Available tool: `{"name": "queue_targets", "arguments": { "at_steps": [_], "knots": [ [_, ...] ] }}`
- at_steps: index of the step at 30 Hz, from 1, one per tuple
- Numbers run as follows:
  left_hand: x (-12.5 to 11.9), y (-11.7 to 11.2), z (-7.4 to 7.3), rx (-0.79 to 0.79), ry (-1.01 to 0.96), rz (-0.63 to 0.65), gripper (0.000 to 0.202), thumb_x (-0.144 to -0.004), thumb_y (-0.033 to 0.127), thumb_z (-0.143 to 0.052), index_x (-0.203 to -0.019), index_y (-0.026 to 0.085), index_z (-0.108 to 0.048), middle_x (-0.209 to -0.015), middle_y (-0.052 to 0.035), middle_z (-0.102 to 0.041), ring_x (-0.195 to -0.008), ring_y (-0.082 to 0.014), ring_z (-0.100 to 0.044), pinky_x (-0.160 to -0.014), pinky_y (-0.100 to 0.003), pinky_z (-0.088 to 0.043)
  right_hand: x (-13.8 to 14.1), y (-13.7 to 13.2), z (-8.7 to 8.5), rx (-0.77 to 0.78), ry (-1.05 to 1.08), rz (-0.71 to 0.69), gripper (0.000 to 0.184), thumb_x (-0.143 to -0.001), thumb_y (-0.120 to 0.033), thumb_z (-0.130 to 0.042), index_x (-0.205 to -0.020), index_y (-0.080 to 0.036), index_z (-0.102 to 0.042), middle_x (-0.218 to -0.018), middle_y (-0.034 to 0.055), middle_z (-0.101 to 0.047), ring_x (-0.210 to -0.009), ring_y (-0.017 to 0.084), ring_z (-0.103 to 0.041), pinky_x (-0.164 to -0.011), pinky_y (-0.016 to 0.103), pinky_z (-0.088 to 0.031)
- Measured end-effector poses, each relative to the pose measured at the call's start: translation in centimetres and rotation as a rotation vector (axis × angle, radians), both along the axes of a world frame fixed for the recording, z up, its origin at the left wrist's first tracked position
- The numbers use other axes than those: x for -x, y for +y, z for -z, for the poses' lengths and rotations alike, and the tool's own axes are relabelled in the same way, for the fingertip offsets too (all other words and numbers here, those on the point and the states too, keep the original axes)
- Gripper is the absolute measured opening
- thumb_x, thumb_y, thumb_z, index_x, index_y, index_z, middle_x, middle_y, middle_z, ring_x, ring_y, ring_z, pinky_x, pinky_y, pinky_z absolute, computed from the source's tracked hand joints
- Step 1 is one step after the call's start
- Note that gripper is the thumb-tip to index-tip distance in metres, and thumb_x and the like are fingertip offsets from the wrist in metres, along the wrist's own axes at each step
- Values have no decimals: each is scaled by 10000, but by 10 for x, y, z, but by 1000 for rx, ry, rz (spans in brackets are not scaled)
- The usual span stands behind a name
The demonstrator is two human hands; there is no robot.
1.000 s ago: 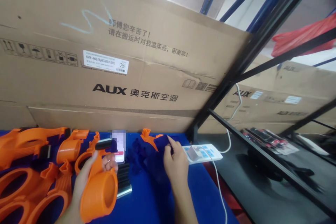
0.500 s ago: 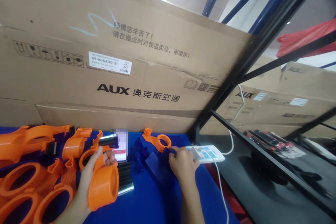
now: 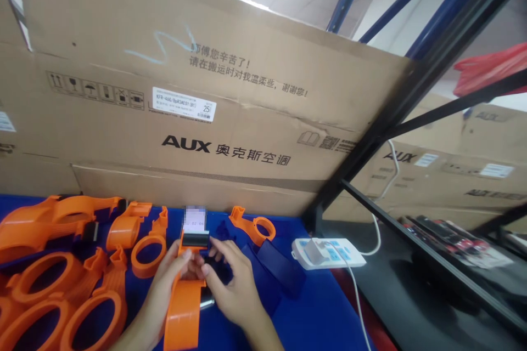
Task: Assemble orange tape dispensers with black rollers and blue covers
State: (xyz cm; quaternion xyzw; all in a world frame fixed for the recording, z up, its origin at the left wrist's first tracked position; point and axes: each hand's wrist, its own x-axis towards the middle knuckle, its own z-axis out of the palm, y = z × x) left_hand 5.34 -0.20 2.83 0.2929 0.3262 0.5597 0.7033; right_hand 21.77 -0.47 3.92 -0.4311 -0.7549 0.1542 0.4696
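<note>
An orange tape dispenser stands upright in my left hand, whose fingers wrap its middle. At its top sit a black strip and a toothed metal edge. My right hand is against the dispenser's right side, thumb and fingers curled towards it. Between them something dark shows that I cannot make out. Right of this hand lie dark blue flat pieces. Another orange dispenser lies behind them. A phone is partly hidden behind the held dispenser.
Several orange dispensers cover the left of the blue tabletop. A white power strip with a cable lies at the right. Large cardboard boxes stand behind. A black rack frame slants across the right side.
My right hand has moved left from beside the power strip to the held dispenser. My left hand has turned the dispenser upright, its black strip now at the top. The view has shifted slightly.
</note>
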Motion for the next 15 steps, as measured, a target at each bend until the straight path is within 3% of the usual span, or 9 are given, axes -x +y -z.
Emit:
{"name": "queue_targets", "arguments": {
  "at_steps": [6, 11, 15],
  "knots": [
    [-4, -3, 4, 67, -6, 31, 335, -774, 361, -834, -1033, 185, -711, -798, -48, -770, -698, -199, -715, -658, -287, -559, -3, 1, 4, -100, -102, 79, 230, -898, -263, -681, -1116, -197, -714, -917, 80, -741, -824, 234, -673, -710, 353, -563],
    [-5, -2, -1, 66, 91, 34, 389, -798, 505, -792, -971, 168, -700, -638, -30, -723, -532, -179, -664, -515, -255, -505, 1, -3, 9, -151, -174, 87, 242, -924, -210, -601, -1145, -166, -689, -872, 92, -749, -751, 229, -667, -662, 348, -549],
    [-4, 1, 6, -14, 210, 31, 377, -837, 552, -737, -887, 183, -683, -552, -16, -694, -515, -203, -664, -542, -281, -518, 2, -5, 14, -157, -222, 81, 285, -967, -220, -550, -1212, -128, -663, -833, 104, -743, -709, 230, -673, -657, 355, -561]
  ]
}}
